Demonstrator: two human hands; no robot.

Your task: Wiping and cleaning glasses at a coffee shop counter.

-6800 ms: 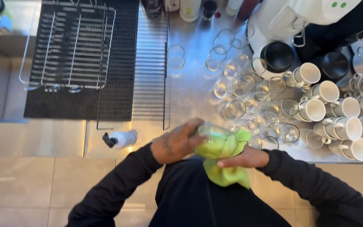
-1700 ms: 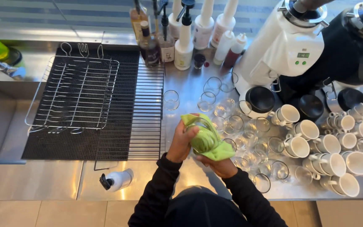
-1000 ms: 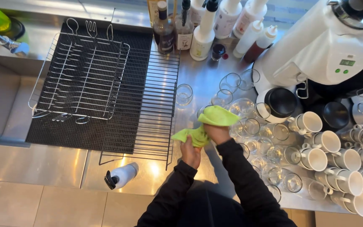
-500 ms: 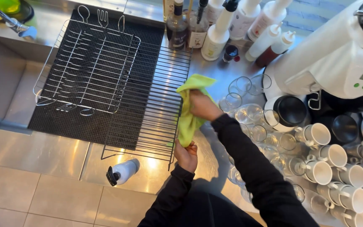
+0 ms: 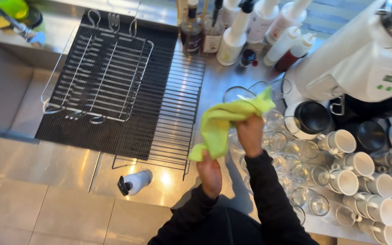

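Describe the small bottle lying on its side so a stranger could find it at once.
Start at the steel counter and find the black drying mat with its wire rack. Just below the mat's lower right corner lies the bottle: small, white, with a black cap, tipped on its side alone, unlike the upright bottles at the back.

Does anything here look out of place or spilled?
One thing: a small white bottle with a black cap lies on its side on the steel counter below the wire rack, while the other bottles stand upright. No spill shows.
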